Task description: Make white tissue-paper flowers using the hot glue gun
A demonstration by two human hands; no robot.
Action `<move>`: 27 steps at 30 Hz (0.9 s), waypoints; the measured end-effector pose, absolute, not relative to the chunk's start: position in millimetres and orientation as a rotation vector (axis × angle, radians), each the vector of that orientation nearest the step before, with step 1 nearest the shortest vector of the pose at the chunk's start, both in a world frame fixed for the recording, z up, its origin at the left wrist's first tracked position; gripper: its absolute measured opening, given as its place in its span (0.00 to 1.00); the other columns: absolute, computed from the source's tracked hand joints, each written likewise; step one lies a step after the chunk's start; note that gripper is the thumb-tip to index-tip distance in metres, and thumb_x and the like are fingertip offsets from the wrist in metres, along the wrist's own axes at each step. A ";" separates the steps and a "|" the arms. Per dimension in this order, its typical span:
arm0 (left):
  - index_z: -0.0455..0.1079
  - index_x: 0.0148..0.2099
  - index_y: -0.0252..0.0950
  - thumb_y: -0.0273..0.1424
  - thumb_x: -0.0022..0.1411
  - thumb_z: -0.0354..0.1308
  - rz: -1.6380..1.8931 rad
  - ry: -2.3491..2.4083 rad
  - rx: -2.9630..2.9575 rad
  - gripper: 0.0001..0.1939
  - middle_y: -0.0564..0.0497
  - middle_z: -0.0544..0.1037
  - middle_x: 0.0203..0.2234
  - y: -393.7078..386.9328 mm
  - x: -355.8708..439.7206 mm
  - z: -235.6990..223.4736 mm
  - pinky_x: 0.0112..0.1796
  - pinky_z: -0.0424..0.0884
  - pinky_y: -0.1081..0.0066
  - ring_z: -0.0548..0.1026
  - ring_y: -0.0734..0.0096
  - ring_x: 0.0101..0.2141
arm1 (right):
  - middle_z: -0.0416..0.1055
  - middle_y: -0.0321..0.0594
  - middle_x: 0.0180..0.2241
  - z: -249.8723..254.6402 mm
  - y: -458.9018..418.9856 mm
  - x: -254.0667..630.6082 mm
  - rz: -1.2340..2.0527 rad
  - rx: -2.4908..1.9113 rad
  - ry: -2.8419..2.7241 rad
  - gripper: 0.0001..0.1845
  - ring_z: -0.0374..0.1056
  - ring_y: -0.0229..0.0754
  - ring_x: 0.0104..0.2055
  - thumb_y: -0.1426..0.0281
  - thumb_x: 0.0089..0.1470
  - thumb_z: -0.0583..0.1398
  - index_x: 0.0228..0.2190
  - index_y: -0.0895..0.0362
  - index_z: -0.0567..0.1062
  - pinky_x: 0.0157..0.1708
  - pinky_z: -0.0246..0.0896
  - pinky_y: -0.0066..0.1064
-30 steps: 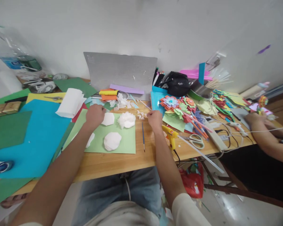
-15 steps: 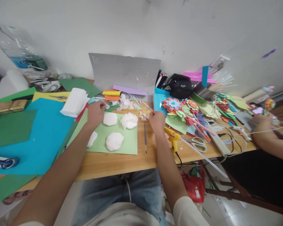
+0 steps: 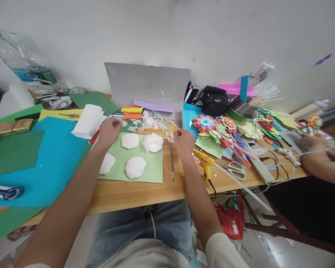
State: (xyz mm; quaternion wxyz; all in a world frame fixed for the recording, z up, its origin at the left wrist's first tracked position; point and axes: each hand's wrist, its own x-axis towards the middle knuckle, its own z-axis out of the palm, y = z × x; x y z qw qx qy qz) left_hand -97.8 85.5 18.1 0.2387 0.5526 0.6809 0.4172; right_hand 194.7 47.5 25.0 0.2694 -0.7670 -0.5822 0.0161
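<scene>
A light green sheet (image 3: 156,175) lies before me with several white paper pieces on it. Three are smooth and rounded, including one white paper piece (image 3: 136,167) near the front. A crumpled white tissue flower (image 3: 153,143) sits at the sheet's right edge. My left hand (image 3: 110,131) hovers over the sheet's far left corner, fingertips pinched together. My right hand (image 3: 184,143) is right of the sheet beside small white scraps (image 3: 169,137), fingers curled and pinched. What either pinch holds, if anything, is too small to tell. A blue paintbrush (image 3: 172,163) lies between the sheet and my right forearm.
Right of me lie a yellow glue gun (image 3: 205,162), scissors (image 3: 236,170) and paper flowers (image 3: 205,123). A tissue pack (image 3: 88,122) and blue paper (image 3: 58,156) are at left. A grey board (image 3: 147,83) leans on the wall. Another person's hand (image 3: 314,143) works at far right.
My left hand has drawn slightly left, and the pale scrap by its fingertips no longer shows there. My right hand has shifted a little left, toward the scraps.
</scene>
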 end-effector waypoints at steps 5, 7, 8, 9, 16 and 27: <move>0.70 0.34 0.35 0.31 0.54 0.60 1.543 1.675 1.135 0.05 0.50 0.76 0.26 89.6 -101.7 24.7 0.29 0.72 0.72 0.75 0.71 0.26 | 0.76 0.44 0.34 25.5 46.2 192.2 0.044 -1.999 -1.604 0.16 0.69 0.44 0.35 0.64 0.59 0.53 0.34 0.56 0.78 0.36 0.56 0.32; 0.69 0.33 0.34 0.29 0.54 0.60 1.569 1.564 1.057 0.04 0.50 0.76 0.26 88.4 -100.0 28.8 0.29 0.72 0.74 0.75 0.73 0.25 | 0.76 0.44 0.33 25.3 46.0 190.8 0.050 -1.993 -1.612 0.16 0.69 0.44 0.35 0.64 0.59 0.52 0.33 0.56 0.78 0.36 0.56 0.31; 0.68 0.33 0.34 0.28 0.54 0.60 1.550 1.526 1.032 0.04 0.50 0.77 0.27 87.6 -99.0 30.3 0.28 0.72 0.74 0.75 0.74 0.25 | 0.76 0.44 0.33 25.0 45.9 190.1 0.051 -1.991 -1.616 0.16 0.69 0.43 0.35 0.65 0.59 0.52 0.32 0.56 0.78 0.35 0.56 0.31; 0.68 0.32 0.34 0.27 0.54 0.59 1.522 1.496 1.012 0.04 0.49 0.77 0.28 87.0 -98.2 31.5 0.28 0.72 0.75 0.75 0.75 0.25 | 0.76 0.44 0.32 24.5 45.9 189.4 0.050 -1.986 -1.620 0.16 0.69 0.43 0.35 0.65 0.59 0.52 0.32 0.56 0.78 0.35 0.56 0.31; 0.70 0.31 0.33 0.27 0.53 0.61 1.528 1.537 1.046 0.03 0.52 0.73 0.23 92.2 -93.8 41.6 0.30 0.74 0.72 0.72 0.77 0.22 | 0.77 0.42 0.31 21.5 45.4 186.9 0.027 -1.929 -1.651 0.16 0.68 0.43 0.33 0.64 0.59 0.52 0.31 0.56 0.77 0.32 0.53 0.31; 0.62 0.33 0.36 0.28 0.59 0.58 1.428 0.986 0.932 0.06 0.47 0.79 0.29 106.1 -76.3 38.1 0.48 0.74 0.61 0.80 0.65 0.37 | 0.76 0.42 0.30 27.1 42.6 187.3 0.067 -1.901 -1.659 0.16 0.68 0.42 0.32 0.64 0.59 0.51 0.30 0.56 0.77 0.33 0.53 0.31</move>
